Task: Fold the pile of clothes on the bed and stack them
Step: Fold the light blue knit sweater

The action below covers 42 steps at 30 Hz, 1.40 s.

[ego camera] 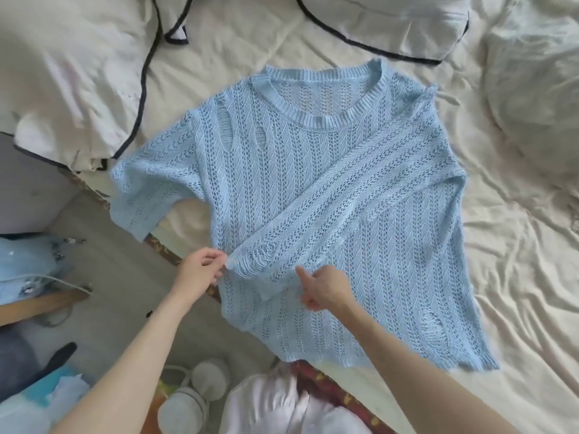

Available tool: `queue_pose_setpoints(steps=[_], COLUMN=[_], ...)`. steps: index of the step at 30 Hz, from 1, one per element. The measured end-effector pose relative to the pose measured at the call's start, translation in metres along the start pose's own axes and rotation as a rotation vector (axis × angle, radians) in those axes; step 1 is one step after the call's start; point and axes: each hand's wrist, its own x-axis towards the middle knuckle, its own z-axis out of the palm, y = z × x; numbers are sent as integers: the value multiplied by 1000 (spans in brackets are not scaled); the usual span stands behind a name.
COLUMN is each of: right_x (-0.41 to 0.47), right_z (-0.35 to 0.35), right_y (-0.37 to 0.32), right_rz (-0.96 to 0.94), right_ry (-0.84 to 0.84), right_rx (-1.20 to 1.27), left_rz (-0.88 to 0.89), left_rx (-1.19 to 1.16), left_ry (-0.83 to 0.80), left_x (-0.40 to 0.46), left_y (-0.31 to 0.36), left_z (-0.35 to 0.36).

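- Left hand pinches the cuff corner of a folded-over sleeve.
- Right hand, just beside it, grips the same cuff's other edge with curled fingers.
- The sleeve crosses a blue sweater spread beyond the hands on the bed.
- Pillows lie farther off.

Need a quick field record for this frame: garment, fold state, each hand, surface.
garment: light blue open-knit sweater, flat, neckline away from the person
fold state: one sleeve folded diagonally across the front; other sleeve spread out over the bed edge
left hand: pinch grip on the folded sleeve's cuff
right hand: on the cuff, fingers curled; grip unclear
surface: cream bedsheet, wrinkled
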Motion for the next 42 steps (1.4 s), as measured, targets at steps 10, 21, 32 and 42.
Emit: queue_pose_setpoints(steps=[10,21,32,42], right_x=[30,69,80,44], right_z=[5,19,15,-14], right_y=[-87,-103,-105,-60], right_rz=[-609,-435,-446,-638], right_ry=[304,75,27,374], right_rx=[-683,-808,-829,-510], left_rz=[225,83,284,544], left_rx=[229,307,492,238], left_ry=[488,300,315,-196], left_x=[60,115,54,15], left_y=[33,17,38,137], left_z=[-94,-152,-165,-50])
